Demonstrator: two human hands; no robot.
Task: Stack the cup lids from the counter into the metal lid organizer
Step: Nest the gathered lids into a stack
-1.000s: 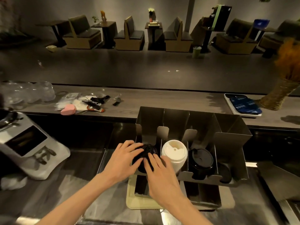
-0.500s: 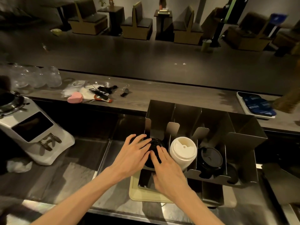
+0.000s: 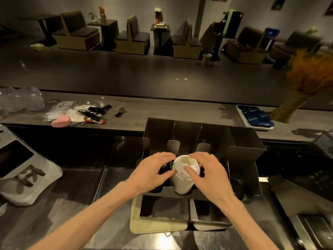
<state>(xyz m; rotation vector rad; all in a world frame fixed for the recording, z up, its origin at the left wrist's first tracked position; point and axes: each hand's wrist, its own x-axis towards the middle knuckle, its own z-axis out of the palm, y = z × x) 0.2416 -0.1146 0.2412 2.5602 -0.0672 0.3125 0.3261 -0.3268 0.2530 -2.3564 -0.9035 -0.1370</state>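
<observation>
Both hands cup the white lid stack [image 3: 183, 175], which stands in the second slot from the left of the metal lid organizer [image 3: 241, 156] at the counter's [image 3: 180, 112] near edge. The left hand [image 3: 153, 171] and right hand [image 3: 210, 173] flank it, fingers [image 3: 189, 171] loosely curved against its top and sides. The stack's long axis tilts up toward the person, directly between the palms, so neither hand is nearer.

A café, seen from behind the serving desk [image 3: 180, 112]: booth seats [image 3: 79, 31] and small tables [image 3: 106, 24] across the top, coffee grinder [image 3: 21, 170] at left, metal lid organizer [image 3: 243, 156] at centre.
</observation>
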